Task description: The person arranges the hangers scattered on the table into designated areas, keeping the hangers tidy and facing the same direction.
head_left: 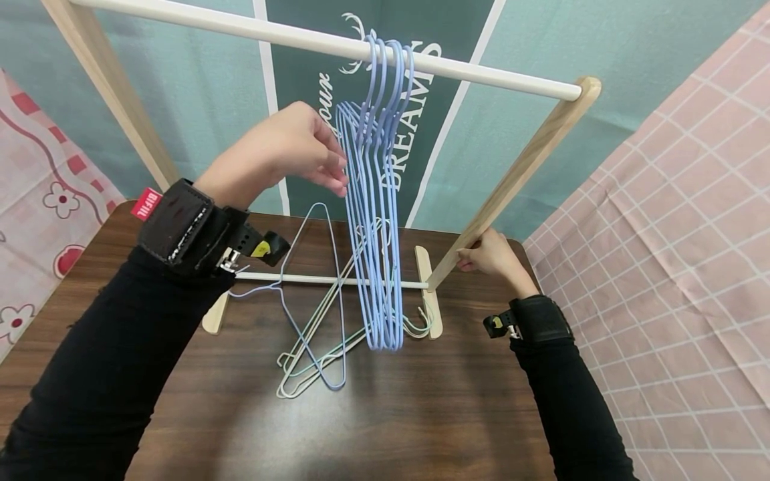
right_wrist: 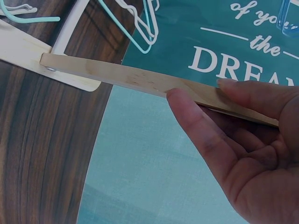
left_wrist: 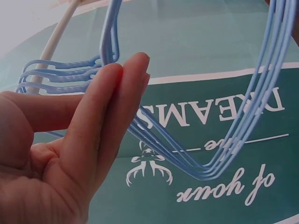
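A bunch of blue hangers (head_left: 385, 337) hangs by its hooks from the white rail (head_left: 240, 25) of a wooden clothes rack. My left hand (head_left: 301, 147) is at the left side of this bunch, fingers extended and slightly bent. In the left wrist view, two straight fingers of the left hand (left_wrist: 88, 135) lie in front of the blue wires; whether they touch cannot be told. Low on the rack's right side, my right hand (head_left: 496, 257) grips the wooden post (head_left: 511, 184). The right wrist view shows thumb and fingers on either side of that post (right_wrist: 126, 74).
Below the bunch, a loose blue hanger (head_left: 334, 386) overlaps several white and pale green hangers (head_left: 289, 394) on the brown table (head_left: 421, 414). The rack's lower bar (head_left: 319, 279) crosses behind them. A green lettered cloth (head_left: 307, 60) hangs behind; pink checked cloth (head_left: 680, 234) stands right.
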A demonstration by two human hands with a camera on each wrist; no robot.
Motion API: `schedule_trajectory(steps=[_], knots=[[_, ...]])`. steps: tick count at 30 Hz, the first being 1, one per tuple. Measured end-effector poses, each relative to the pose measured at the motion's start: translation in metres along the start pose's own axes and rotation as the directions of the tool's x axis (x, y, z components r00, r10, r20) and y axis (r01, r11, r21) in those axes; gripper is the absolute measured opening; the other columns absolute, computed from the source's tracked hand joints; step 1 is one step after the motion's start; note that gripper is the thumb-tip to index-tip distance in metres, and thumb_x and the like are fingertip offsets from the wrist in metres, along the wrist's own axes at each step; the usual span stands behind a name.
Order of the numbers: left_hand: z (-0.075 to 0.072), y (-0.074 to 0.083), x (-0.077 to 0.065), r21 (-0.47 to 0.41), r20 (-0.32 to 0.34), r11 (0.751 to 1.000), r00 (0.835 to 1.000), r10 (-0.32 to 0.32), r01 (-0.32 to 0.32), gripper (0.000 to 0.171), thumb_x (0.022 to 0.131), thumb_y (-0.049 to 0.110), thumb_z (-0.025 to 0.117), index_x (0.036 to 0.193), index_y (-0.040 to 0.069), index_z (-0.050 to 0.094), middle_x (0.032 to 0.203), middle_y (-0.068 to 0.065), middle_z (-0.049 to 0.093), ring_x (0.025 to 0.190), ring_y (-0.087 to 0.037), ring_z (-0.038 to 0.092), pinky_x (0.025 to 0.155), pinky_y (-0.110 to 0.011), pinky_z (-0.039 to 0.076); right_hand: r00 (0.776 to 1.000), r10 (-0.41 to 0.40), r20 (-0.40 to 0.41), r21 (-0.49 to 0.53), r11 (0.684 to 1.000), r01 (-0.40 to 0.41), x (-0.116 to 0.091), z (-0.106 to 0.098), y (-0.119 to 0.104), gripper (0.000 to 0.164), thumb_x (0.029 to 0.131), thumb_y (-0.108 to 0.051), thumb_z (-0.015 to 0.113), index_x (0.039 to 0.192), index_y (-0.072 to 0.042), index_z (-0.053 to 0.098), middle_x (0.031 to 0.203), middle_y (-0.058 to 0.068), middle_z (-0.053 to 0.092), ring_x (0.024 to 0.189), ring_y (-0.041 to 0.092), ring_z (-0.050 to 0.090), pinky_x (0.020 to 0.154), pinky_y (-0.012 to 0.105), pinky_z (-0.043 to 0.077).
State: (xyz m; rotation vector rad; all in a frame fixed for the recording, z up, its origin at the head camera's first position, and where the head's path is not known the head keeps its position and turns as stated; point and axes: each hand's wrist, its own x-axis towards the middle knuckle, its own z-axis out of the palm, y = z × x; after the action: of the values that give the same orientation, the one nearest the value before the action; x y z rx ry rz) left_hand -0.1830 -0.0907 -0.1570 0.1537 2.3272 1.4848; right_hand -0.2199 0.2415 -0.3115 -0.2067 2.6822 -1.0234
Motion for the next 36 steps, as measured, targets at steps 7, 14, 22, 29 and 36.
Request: schedule_trajectory(steps=[7, 14, 22, 29, 36], knots=[[-0.003, -0.013, 0.001, -0.035, 0.02, 0.999, 0.999, -0.028, 0.028, 0.023, 0.09, -0.003, 0.053, 0.109, -0.015, 0.051, 0.074, -0.015, 0.062, 0.065, -0.021, 0.067, 0.066, -0.026, 0.056, 1.0, 0.003, -0.003, 0.018, 1.0, -0.002, 0.0, 0.001, 0.001, 0.029, 0.089, 0.0, 0.055, 0.111, 0.017, 0.046, 0.093, 0.034, 0.06, 0.075, 0.033, 0.066, 0.061, 0.028, 0.057], [-0.009, -0.033, 0.001, 0.001, 0.025, 0.999, 0.999, -0.043, 0.043, 0.023, 0.09, -0.001, 0.053, 0.109, -0.013, 0.054, 0.082, -0.016, 0.063, 0.069, -0.021, 0.067, 0.067, -0.027, 0.056, 1.0, 0.001, -0.005, 0.011, 1.0, -0.001, 0.0, 0.002, 0.0, 0.029, 0.089, -0.001, 0.056, 0.11, 0.017, 0.047, 0.092, 0.033, 0.06, 0.075, 0.032, 0.066, 0.061, 0.027, 0.057], [-0.014, -0.056, 0.005, -0.036, 0.018, 0.997, 0.998, -0.065, 0.066, 0.022, 0.09, -0.002, 0.052, 0.108, -0.014, 0.053, 0.08, -0.016, 0.064, 0.067, -0.02, 0.066, 0.067, -0.028, 0.057, 1.0, 0.0, -0.004, -0.005, 1.0, 0.0, -0.001, 0.001, -0.001, 0.029, 0.089, -0.002, 0.055, 0.11, 0.016, 0.047, 0.091, 0.033, 0.061, 0.074, 0.032, 0.066, 0.061, 0.028, 0.057], [-0.016, -0.076, 0.009, -0.054, 0.029, 0.997, 0.998, -0.057, 0.059, 0.021, 0.089, -0.005, 0.051, 0.106, -0.017, 0.052, 0.077, -0.015, 0.064, 0.065, -0.02, 0.066, 0.066, -0.028, 0.057, 1.0, -0.007, 0.001, 0.0, 1.0, 0.007, -0.001, 0.001, 0.0, 0.028, 0.09, -0.002, 0.055, 0.11, 0.016, 0.047, 0.092, 0.032, 0.061, 0.074, 0.031, 0.066, 0.061, 0.029, 0.057], [-0.015, -0.097, 0.015, -0.12, 0.033, 0.99, 0.997, -0.073, 0.077, 0.02, 0.089, -0.007, 0.05, 0.105, -0.019, 0.05, 0.071, -0.013, 0.062, 0.061, -0.021, 0.065, 0.064, -0.027, 0.057, 1.0, -0.008, -0.002, -0.023, 1.0, 0.008, -0.002, 0.0, -0.001, 0.028, 0.09, -0.003, 0.055, 0.11, 0.015, 0.047, 0.092, 0.032, 0.061, 0.074, 0.031, 0.066, 0.061, 0.029, 0.057]])
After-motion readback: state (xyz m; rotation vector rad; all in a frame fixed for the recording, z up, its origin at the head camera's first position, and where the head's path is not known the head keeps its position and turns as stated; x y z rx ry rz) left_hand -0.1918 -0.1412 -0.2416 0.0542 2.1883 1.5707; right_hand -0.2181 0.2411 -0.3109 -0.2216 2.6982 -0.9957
